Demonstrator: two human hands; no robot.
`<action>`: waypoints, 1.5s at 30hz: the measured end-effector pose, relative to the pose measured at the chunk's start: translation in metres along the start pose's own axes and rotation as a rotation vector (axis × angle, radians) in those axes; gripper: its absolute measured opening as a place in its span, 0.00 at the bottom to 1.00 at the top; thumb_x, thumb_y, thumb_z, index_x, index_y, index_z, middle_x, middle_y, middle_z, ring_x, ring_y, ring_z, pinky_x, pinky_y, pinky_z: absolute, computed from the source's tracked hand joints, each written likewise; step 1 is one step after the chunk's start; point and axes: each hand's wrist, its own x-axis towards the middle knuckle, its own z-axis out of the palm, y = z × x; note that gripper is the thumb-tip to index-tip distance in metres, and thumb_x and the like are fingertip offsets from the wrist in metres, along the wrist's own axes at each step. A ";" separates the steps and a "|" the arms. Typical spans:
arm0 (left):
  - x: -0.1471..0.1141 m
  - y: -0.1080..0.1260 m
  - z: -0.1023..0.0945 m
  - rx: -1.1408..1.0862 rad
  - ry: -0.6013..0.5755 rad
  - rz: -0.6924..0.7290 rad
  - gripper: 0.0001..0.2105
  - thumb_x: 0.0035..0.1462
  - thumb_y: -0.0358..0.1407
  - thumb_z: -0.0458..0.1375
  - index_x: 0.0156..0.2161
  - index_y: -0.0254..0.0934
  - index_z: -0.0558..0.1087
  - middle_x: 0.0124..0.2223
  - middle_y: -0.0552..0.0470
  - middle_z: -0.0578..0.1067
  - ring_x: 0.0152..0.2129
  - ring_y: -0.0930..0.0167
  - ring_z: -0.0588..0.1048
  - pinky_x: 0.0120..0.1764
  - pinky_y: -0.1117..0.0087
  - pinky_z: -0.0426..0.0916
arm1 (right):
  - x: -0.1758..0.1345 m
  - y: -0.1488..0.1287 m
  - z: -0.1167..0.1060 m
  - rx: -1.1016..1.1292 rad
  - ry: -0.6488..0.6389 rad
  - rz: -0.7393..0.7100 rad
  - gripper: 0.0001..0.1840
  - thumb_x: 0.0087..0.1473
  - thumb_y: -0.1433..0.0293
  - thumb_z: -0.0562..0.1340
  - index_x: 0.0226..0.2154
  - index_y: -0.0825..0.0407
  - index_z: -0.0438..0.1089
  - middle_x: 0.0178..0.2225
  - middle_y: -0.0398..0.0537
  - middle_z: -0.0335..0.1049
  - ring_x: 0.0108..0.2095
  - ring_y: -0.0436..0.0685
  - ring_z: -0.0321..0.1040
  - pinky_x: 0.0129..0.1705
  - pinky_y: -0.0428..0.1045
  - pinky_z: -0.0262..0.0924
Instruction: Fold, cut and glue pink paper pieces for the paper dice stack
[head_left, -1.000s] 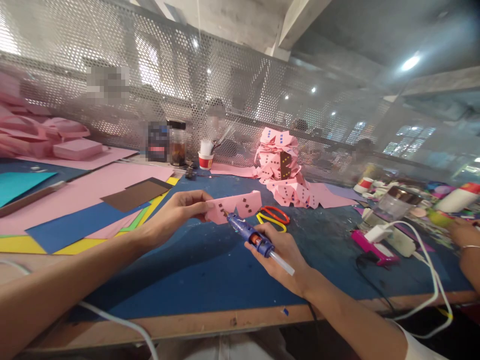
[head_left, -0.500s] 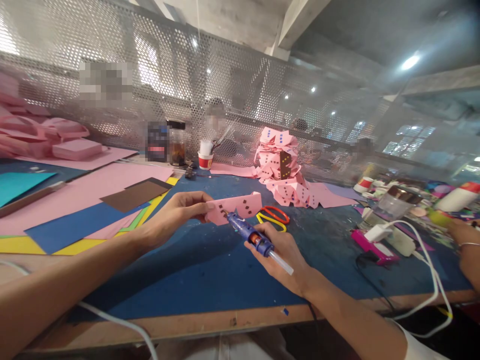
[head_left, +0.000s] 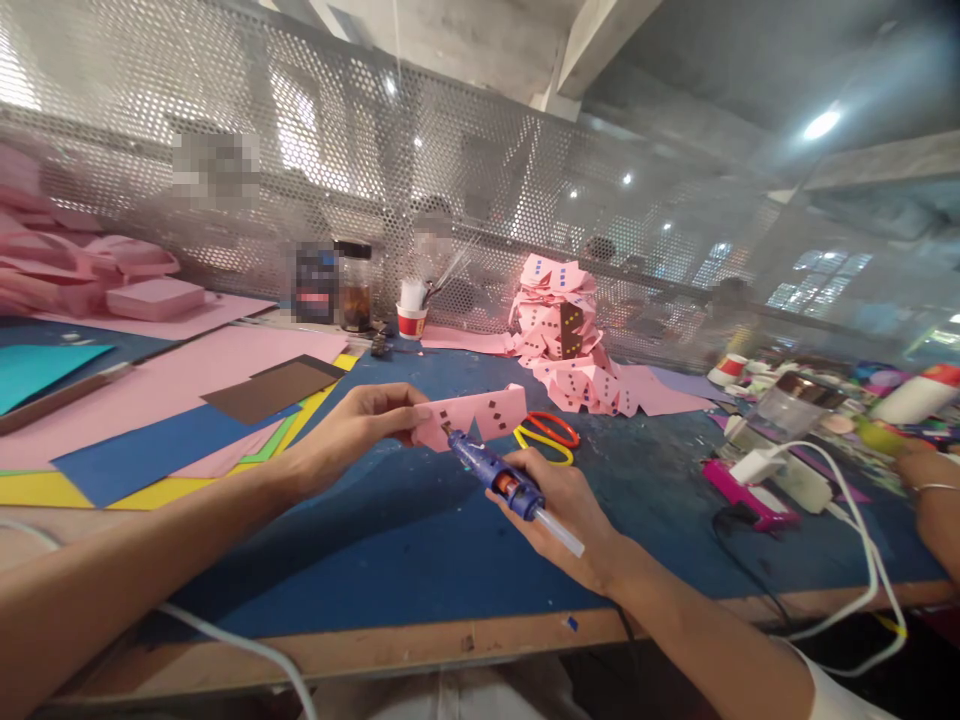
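Note:
Between the thumb and fingers of my left hand [head_left: 379, 418] is a folded pink paper piece [head_left: 491, 408] with small dark squares on it, held up over the blue table. My right hand [head_left: 559, 510] is wrapped round a blue glue gun [head_left: 495, 475], a clear glue stick poking out of its back end. The gun's nozzle points at the left part of the pink piece, by the dark squares; whether it touches cannot be made out. Just behind the gun lie scissors [head_left: 551, 437] with red and yellow handles.
A heap of pink cut-outs [head_left: 559, 310] stands by the mesh screen. Coloured sheets [head_left: 172, 440] lie at left. A paper cup [head_left: 411, 322] and jar [head_left: 355, 290] stand behind. A pink power strip [head_left: 750, 495] with white cables is at right, near another person's hand [head_left: 930, 475].
The pink piece has shifted very slightly right, and the glue gun's tip has moved slightly left and down along it. Both hands keep their grip.

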 end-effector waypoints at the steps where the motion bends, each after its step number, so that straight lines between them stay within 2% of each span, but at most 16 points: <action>1: 0.000 -0.001 0.000 -0.009 -0.006 0.002 0.12 0.54 0.45 0.64 0.30 0.38 0.77 0.28 0.52 0.76 0.28 0.70 0.71 0.34 0.70 0.66 | 0.000 0.000 0.000 -0.005 0.004 0.000 0.12 0.59 0.71 0.65 0.45 0.49 0.66 0.32 0.42 0.76 0.29 0.55 0.74 0.32 0.47 0.58; 22: 0.001 -0.007 -0.004 -0.046 -0.033 0.003 0.12 0.57 0.43 0.64 0.32 0.35 0.77 0.30 0.51 0.77 0.29 0.71 0.71 0.35 0.70 0.65 | -0.001 0.001 0.000 -0.002 0.018 0.007 0.12 0.57 0.73 0.65 0.44 0.49 0.67 0.31 0.41 0.75 0.27 0.53 0.71 0.30 0.46 0.56; 31: 0.002 -0.008 -0.005 -0.044 -0.022 -0.003 0.12 0.58 0.44 0.64 0.33 0.35 0.77 0.31 0.52 0.77 0.30 0.71 0.71 0.36 0.70 0.66 | -0.003 0.005 0.000 0.020 0.129 0.016 0.10 0.60 0.67 0.65 0.44 0.47 0.67 0.31 0.39 0.73 0.27 0.51 0.70 0.31 0.45 0.58; 45: 0.002 -0.007 -0.005 -0.055 -0.037 -0.009 0.12 0.57 0.43 0.64 0.32 0.35 0.78 0.30 0.51 0.77 0.29 0.71 0.71 0.36 0.71 0.66 | -0.003 0.008 0.003 0.023 0.078 0.034 0.13 0.57 0.70 0.66 0.45 0.47 0.67 0.33 0.40 0.73 0.26 0.51 0.69 0.31 0.46 0.58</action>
